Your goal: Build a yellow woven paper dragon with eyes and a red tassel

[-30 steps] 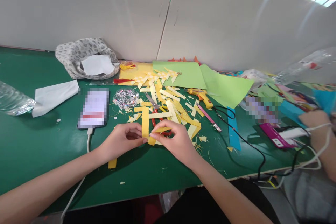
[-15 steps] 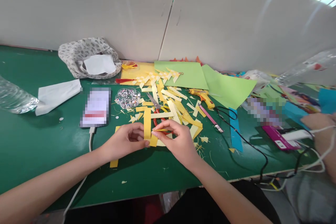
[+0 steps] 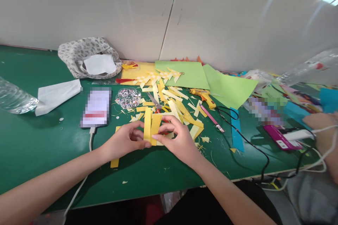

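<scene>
My left hand (image 3: 135,137) pinches the lower left part of some yellow paper strips (image 3: 148,124), thumb in front and fingers behind. My right hand (image 3: 175,140) grips a second yellow upright strip (image 3: 155,126) at its right side, the thumb pressed on its face. The two upright strips stand side by side, with pale yellow paper showing at their lower right. Behind the hands lie scissors (image 3: 155,101), their red handles mostly hidden, among cut yellow and cream paper strips (image 3: 173,93). One more yellow strip (image 3: 114,163) lies under my left wrist.
A phone (image 3: 97,107) on a charging cable and a dish of small beads (image 3: 128,98) lie left. A woven paper fish-bone shape (image 3: 158,76), green sheets (image 3: 182,74), a yellow glue gun (image 3: 203,96) and a pink cutter (image 3: 212,119) lie beyond. Another person's hand (image 3: 320,126) is far right.
The right strip, earlier folded over toward my right hand, now stands upright beside the left one. My right fingers have opened behind it. My left hand keeps its pinch.
</scene>
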`<state>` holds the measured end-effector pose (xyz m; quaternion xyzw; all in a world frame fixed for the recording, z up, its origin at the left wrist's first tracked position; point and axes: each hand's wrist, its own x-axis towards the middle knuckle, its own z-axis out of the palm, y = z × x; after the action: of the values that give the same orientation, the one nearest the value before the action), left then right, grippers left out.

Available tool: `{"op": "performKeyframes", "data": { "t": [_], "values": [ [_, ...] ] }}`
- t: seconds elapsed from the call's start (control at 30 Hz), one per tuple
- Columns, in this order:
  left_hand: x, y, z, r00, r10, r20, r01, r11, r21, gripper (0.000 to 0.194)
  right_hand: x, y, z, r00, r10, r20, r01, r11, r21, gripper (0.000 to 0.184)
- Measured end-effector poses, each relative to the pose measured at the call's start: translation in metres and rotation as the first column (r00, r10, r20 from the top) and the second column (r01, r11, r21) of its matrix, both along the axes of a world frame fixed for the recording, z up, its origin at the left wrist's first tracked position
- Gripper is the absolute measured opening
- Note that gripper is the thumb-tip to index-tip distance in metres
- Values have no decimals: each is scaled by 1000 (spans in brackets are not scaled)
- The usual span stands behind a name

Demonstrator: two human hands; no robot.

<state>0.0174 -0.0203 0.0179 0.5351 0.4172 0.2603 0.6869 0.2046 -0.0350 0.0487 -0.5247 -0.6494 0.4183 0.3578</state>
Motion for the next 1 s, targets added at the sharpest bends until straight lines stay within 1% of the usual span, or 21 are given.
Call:
{"op": "performKeyframes", "data": {
  "t": [0.2,0.37,0.47,0.57,0.63,0.7,0.77,0.8,0.87,1.0],
  "values": [
    [-1,-3,-2,999,-3,-43,6,998,60,37,-3,0,-5,998,-23,-54,22,999,-26,39],
    [-2,-3,0,999,33,-29,-31,997,76,35,-2,0,0,1000,-1,-5,1,1000,-22,42],
    [0,-2,1,999,54,-5,-53,995,86,34,-2,-1,1,1000,-9,19,9,1000,0,37],
    [1,-1,-1,999,24,25,-26,995,99,38,-6,-4,-2,1000,-10,12,10,1000,30,34],
    [1,-1,-1,1000,18,7,-19,994,110,38,-8,-5,-4,1000,-9,9,8,998,56,33],
    [0,-1,0,999,42,-21,-40,993,109,34,-7,-5,-4,1000,-5,18,4,997,78,32],
    [-1,1,1,997,77,-10,-75,994,85,30,-4,-2,-4,999,-14,33,11,996,94,29],
    [-2,2,2,995,97,8,-97,993,65,30,-1,0,-4,999,-34,40,30,994,106,28],
    [-4,5,5,988,149,39,-150,988,30,29,7,6,-6,993,-114,34,108,983,149,24],
    [-10,12,9,948,306,81,-308,951,15,27,21,18,-12,955,-293,-52,297,926,231,22]
  ]
}}
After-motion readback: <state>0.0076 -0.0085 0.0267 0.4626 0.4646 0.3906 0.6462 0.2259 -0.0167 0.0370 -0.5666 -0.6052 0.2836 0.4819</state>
